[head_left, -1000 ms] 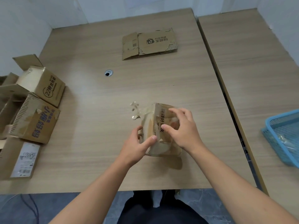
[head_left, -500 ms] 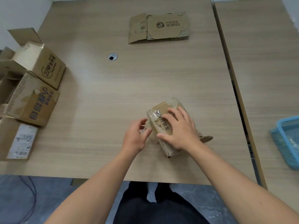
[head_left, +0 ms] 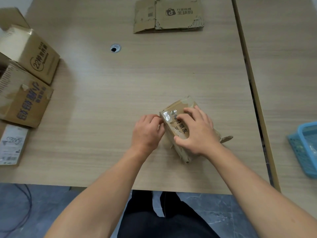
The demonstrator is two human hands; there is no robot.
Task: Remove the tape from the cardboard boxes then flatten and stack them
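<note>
small brown cardboard box with black printed characters (head_left: pixel 179 125) lies tilted on the light wood-grain table (head_left: pixel 103 103), near the front edge, right of centre. patch of glossy clear tape (head_left: pixel 167 116) shows on its far left corner. one torn flap sticks out at its right side.

right hand (head_left: pixel 197 133): fingers spread and bent over the box top, thumb against the near face, holding the box down.

left hand (head_left: pixel 147 133): fingers curled, tips at the taped corner. cannot tell whether they pinch the tape or only touch it.

flattened brown cardboard box with a printed logo (head_left: pixel 171 14) lies at the far edge, well apart. three unflattened brown cardboard boxes (head_left: pixel 29 79) crowd the left edge. blue plastic mesh basket (head_left: pixel 305 148) sits on the adjoining table to the right.
</note>
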